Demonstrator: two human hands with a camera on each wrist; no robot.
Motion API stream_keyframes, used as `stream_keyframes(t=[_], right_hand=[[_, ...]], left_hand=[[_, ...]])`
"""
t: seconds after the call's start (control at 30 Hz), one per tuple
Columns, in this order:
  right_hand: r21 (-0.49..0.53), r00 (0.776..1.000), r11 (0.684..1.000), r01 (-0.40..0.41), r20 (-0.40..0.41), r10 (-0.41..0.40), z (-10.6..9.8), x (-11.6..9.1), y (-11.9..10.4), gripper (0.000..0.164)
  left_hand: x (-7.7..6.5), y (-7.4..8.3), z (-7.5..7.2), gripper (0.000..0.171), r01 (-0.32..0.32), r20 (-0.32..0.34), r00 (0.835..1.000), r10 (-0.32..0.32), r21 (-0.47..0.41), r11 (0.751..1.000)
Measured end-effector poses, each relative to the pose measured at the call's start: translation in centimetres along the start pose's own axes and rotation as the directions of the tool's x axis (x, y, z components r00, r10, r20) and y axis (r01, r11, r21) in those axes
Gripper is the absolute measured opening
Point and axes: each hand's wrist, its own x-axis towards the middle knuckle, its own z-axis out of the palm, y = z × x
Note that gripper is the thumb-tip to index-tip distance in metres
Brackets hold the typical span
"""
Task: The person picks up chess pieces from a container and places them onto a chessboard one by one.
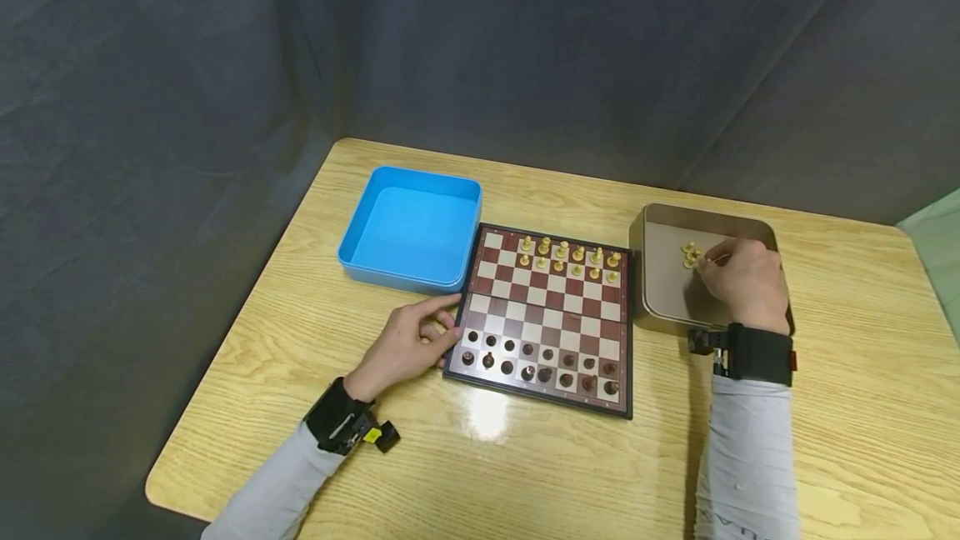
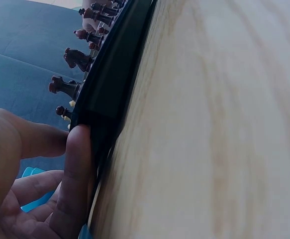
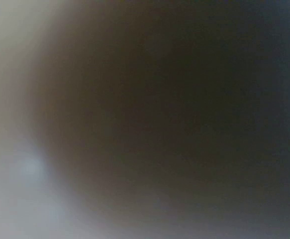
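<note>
A chessboard (image 1: 547, 307) with a dark rim lies on the table. Along its near side stand two rows of dark chess pieces (image 1: 528, 373), with gold chess pieces (image 1: 558, 266) in two rows at the far side. My left hand (image 1: 401, 342) touches the board's left edge with thumb and fingers relaxed; the left wrist view shows its fingertips (image 2: 78, 137) right at a corner of the rim. Inside a tan box (image 1: 675, 319), my right hand (image 1: 746, 280) reaches down with bent fingers at several loose gold pieces (image 1: 689, 254). I cannot tell whether it holds one.
A blue box (image 1: 408, 227) with nothing in it stands beyond the board's left corner. The tan box sits close against the board's right side. Dark cloth (image 1: 525, 65) hangs behind the wooden table (image 1: 480, 482). The right wrist view is a dark blur.
</note>
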Motion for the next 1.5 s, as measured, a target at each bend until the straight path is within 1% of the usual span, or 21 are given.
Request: stream_keyframes(t=[0.13,0.27,0.33,0.4,0.47,0.57,0.63,0.9,1.07,1.13,1.23,1.43,1.5], right_hand=[[0.002,1.0,1.0,0.009,-0.001,-0.009,-0.1,-0.1,-0.1,0.026],[0.017,1.0,1.0,0.018,-0.002,-0.018,-0.3,-0.2,-0.2,0.025],[0.031,1.0,1.0,0.004,0.001,-0.004,-0.5,-0.5,-0.4,0.027],[0.05,1.0,0.998,-0.029,0.011,0.028,-0.7,-0.8,-0.7,0.03],[0.055,1.0,0.998,-0.029,0.001,0.028,-1.0,-1.0,-0.9,0.033],[0.06,1.0,0.998,-0.003,-0.015,0.004,-1.5,-1.2,-1.4,0.033],[0.051,0.999,0.998,0.034,-0.033,-0.033,-1.8,-1.3,-1.6,0.031],[0.029,0.997,0.998,0.055,-0.051,-0.054,-2.8,-2.2,-3.3,0.026],[0.038,0.993,0.994,0.105,-0.065,-0.102,-3.3,-2.8,-4.6,0.027],[0.045,0.987,0.989,0.14,-0.087,-0.135,-3.5,-3.0,-5.3,0.028],[0.047,0.972,0.977,0.209,-0.118,-0.203,-3.5,-3.2,-6.4,0.026],[0.074,0.934,0.939,0.337,-0.149,-0.324,-3.0,-3.2,-8.6,0.021],[0.082,0.918,0.922,0.377,-0.161,-0.362,-2.7,-3.2,-9.2,0.018]], left_hand=[[0.0,-0.1,0.0,0.056,-0.008,-0.001,1.0,0.008,-0.002,1.0],[0.0,-0.1,0.0,0.056,0.002,-0.003,1.0,-0.002,0.001,1.0],[0.0,-0.1,0.0,0.055,0.007,-0.003,1.0,-0.007,0.009,1.0],[0.0,-0.1,0.0,0.056,0.011,-0.003,1.0,-0.011,0.013,1.0],[0.1,-0.1,0.0,0.056,0.01,-0.001,1.0,-0.01,0.014,1.0],[0.1,-0.1,0.0,0.056,0.007,0.001,1.0,-0.007,0.009,1.0],[0.1,-0.1,0.0,0.056,0.003,0.002,1.0,-0.003,0.007,1.0],[0.1,-0.1,-0.1,0.056,-0.005,0.004,1.0,0.005,0.003,1.0],[0.1,-0.2,-0.1,0.056,0.004,0.001,1.0,-0.004,0.007,1.0],[0.2,-0.2,-0.1,0.056,0.008,0.001,1.0,-0.008,0.007,1.0],[0.2,-0.2,-0.1,0.056,0.011,0.002,1.0,-0.011,0.0,1.0],[0.3,-0.2,0.0,0.056,0.011,0.003,1.0,-0.011,-0.012,1.0],[0.3,-0.2,0.0,0.056,0.01,0.005,1.0,-0.01,-0.012,1.0]])
